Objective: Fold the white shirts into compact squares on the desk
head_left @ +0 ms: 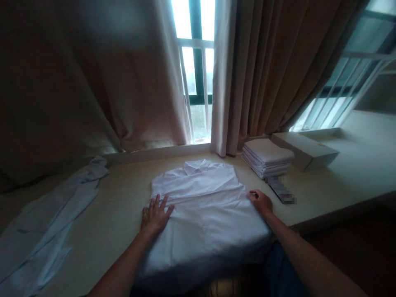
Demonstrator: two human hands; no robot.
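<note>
shirt [204, 206] looks soft, light and floppy, best gripped at its side edges; left hand [154, 215] lies flat, fingers spread, right hand [261, 202] curls on its edge.

Flat item [281, 189] — blurred, unreadable

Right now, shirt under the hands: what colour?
Plain white shirt, clearest in the head view.
</note>
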